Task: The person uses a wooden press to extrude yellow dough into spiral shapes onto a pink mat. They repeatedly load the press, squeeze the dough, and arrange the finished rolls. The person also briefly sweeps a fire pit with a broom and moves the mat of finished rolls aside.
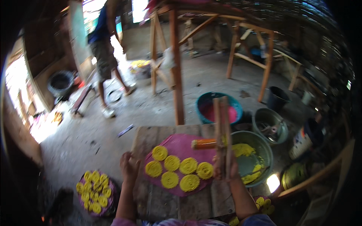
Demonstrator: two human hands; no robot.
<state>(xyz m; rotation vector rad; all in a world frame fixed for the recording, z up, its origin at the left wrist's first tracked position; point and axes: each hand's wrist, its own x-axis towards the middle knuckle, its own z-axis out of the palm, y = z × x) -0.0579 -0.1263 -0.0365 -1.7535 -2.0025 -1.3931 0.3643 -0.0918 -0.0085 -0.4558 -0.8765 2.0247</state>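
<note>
Head view: L of your counter (151, 205) you've got open floor (90, 150), w/ a 2nd batch of coils (95, 197) down low. R side's tight: a green basin (244, 162) w/ yellow paste (243, 150) sits just beside the edge. Mid-counter lies the purple sheet (181, 145), bare wood front & back, w/ 7 yellow coils (188, 165) on it. Your L grip (130, 167) is by the counter's L edge, fingers bent; can't tell how far open. Your R grip (233, 171) is closed round an upright wooden two-bar tool (227, 132), orange tube (205, 144) sticking out L over the sheet, rightmost coil close by.
</note>
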